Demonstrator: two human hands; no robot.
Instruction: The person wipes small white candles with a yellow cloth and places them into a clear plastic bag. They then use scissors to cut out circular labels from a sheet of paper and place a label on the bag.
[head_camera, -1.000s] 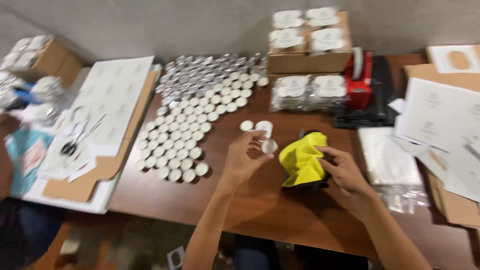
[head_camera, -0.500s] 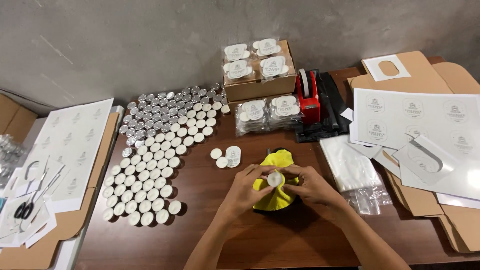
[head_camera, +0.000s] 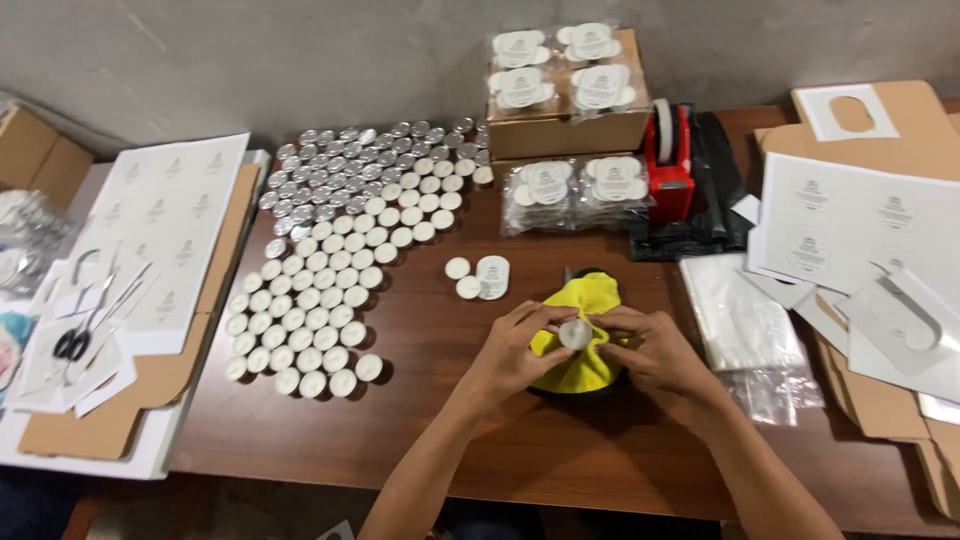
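My left hand and my right hand meet over a yellow cloth at the middle of the brown table. Between the fingertips of both hands I hold a small white tealight candle. The cloth lies on a dark round thing, mostly hidden. Three loose tealights sit just beyond my left hand. A large field of several tealights in rows spreads to the left.
Bagged tealights lie by a cardboard box at the back. A red tape dispenser stands right of them. Clear bags, label sheets and flat cardboard lie right; scissors and sheets left.
The view has swung from left to centre. My left hand brought a tealight from the loose ones to the yellow cloth, and both hands now hold it there.
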